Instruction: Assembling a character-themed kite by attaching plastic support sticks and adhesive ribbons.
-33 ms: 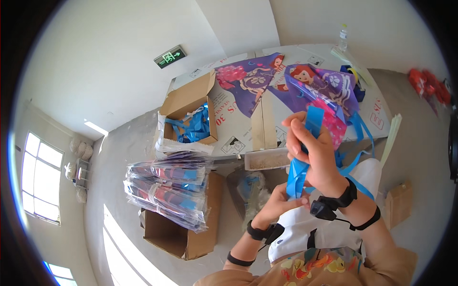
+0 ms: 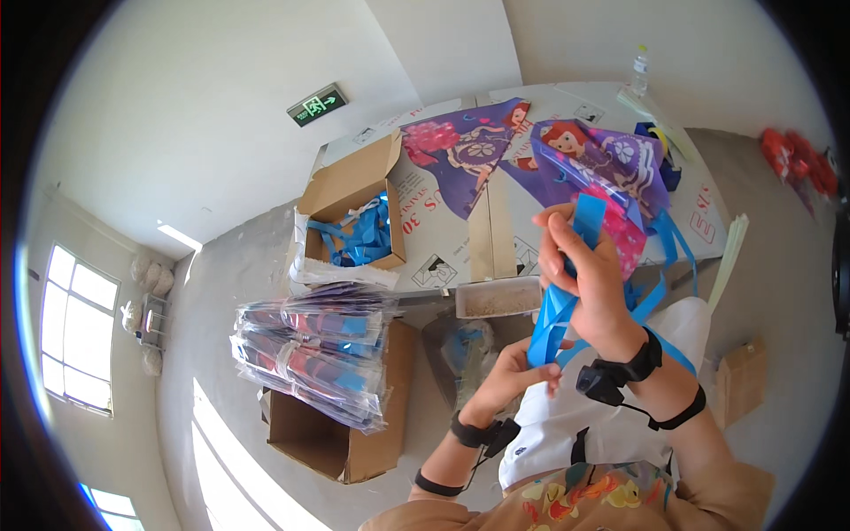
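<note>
And here's the blue ribbon [image 2: 553, 314], out in front of the tabletop [image 2: 447, 239]: right hand [image 2: 586, 279] gripping its upper stretch, left hand [image 2: 515, 376] pinching the lower folds. On the tabletop's left end, an open carton [image 2: 352, 177] of blue strips [image 2: 367, 234]; across its middle, purple printed sheets [image 2: 469, 155].

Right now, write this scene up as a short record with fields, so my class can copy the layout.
Left hand: at the lower end of a folded blue strip
Right hand: holding the strip higher up
Table: purple printed sheets, clear bottle at the far edge
Small open box: on the table, blue strips inside
Plastic-wrapped packs: bundled, by a larger carton
</note>
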`<state>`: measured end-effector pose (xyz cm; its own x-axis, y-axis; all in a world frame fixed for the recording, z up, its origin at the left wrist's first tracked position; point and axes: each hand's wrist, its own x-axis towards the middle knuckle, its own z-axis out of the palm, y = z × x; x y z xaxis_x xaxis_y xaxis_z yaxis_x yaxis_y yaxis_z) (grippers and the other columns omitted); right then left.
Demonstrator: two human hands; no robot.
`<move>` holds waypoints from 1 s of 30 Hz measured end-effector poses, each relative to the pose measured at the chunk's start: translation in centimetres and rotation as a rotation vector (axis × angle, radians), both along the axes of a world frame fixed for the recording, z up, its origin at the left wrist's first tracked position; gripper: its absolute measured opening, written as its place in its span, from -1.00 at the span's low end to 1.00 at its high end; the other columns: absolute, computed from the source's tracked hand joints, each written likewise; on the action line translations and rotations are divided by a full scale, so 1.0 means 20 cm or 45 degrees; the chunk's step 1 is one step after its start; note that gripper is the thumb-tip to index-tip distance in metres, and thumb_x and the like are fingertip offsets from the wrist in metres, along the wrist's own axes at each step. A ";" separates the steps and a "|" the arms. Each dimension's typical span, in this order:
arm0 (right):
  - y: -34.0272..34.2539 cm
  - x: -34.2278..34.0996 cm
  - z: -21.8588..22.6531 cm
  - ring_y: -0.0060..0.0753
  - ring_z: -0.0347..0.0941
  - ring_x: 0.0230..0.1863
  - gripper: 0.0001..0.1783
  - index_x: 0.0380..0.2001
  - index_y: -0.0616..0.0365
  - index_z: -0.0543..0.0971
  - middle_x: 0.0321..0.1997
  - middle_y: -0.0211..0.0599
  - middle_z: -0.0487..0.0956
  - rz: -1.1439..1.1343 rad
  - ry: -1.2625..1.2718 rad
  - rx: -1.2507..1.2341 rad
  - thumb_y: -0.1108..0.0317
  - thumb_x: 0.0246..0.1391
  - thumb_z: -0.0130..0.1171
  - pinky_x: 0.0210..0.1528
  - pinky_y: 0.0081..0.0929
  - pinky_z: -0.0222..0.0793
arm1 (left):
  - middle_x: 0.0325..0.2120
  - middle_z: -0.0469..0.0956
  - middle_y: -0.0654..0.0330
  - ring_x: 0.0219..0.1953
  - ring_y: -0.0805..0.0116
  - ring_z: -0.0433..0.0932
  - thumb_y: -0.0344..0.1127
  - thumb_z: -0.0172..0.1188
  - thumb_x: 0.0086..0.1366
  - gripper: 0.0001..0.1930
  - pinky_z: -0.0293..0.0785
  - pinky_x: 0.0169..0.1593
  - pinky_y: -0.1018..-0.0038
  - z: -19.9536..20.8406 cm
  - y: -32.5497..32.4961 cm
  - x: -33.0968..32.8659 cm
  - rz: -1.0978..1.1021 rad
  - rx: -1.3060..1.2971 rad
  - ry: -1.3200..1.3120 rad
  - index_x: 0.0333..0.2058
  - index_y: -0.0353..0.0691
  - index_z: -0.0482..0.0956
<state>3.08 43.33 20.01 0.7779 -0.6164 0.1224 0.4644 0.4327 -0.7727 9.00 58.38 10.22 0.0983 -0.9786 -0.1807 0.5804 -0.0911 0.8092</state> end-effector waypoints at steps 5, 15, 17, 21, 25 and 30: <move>-0.23 -0.05 -0.44 -0.49 0.47 -0.10 -0.52 0.10 0.21 0.39 0.01 -0.22 0.51 -0.121 0.294 -0.008 0.14 0.25 0.16 -0.15 -0.50 0.40 | -0.63 0.41 0.38 -0.64 0.64 0.32 -0.30 0.14 0.35 -0.76 0.13 -0.58 0.69 -0.06 -0.05 0.55 0.326 0.321 -0.300 -0.13 -0.35 0.58; -0.09 -0.60 -0.55 -0.07 0.25 0.32 -0.50 0.05 0.07 0.50 0.24 -0.24 0.40 -0.378 0.950 -1.994 0.49 -0.04 0.22 0.24 -0.16 0.25 | -0.67 0.52 0.16 -0.67 0.36 0.48 -0.13 0.19 0.26 -0.65 0.31 -0.63 0.46 0.19 -0.39 2.18 1.018 0.334 -2.141 -0.46 -0.37 0.56; -0.07 -0.61 -0.48 -0.12 0.23 0.34 -0.58 0.01 0.05 0.52 0.24 -0.32 0.41 -0.448 0.865 -2.081 0.45 0.02 0.18 0.27 -0.13 0.25 | -0.66 0.53 0.15 -0.67 0.35 0.50 -0.13 0.18 0.26 -0.65 0.32 -0.63 0.45 0.08 -0.50 2.07 0.874 0.394 -2.114 -0.46 -0.37 0.56; -0.05 -0.66 -0.38 -0.19 0.23 0.35 -0.67 -0.05 -0.06 0.61 0.26 -0.43 0.45 -0.531 0.748 -2.124 0.39 0.08 0.20 0.32 -0.11 0.17 | -0.65 0.55 0.14 -0.66 0.33 0.52 -0.13 0.17 0.26 -0.65 0.34 -0.63 0.45 -0.10 -0.48 2.00 0.739 0.571 -2.100 -0.46 -0.37 0.56; -0.01 -0.71 -0.34 -0.20 0.28 0.35 -0.80 -0.19 -0.02 0.66 0.20 -0.46 0.51 -0.544 0.583 -2.039 0.38 0.07 0.25 0.38 0.08 -0.01 | -0.63 0.56 0.12 -0.65 0.31 0.54 -0.13 0.16 0.26 -0.65 0.37 -0.64 0.45 -0.24 -0.28 1.99 0.685 0.821 -2.095 -0.45 -0.38 0.56; 0.01 -0.77 -0.31 -0.19 0.29 0.33 -0.82 -0.24 0.01 0.67 0.19 -0.48 0.51 -0.524 0.449 -1.840 0.42 0.04 0.28 0.37 0.20 -0.05 | -0.61 0.58 0.11 -0.64 0.28 0.57 -0.13 0.15 0.27 -0.65 0.40 -0.64 0.44 -0.35 -0.07 1.95 0.638 1.146 -2.082 -0.45 -0.38 0.56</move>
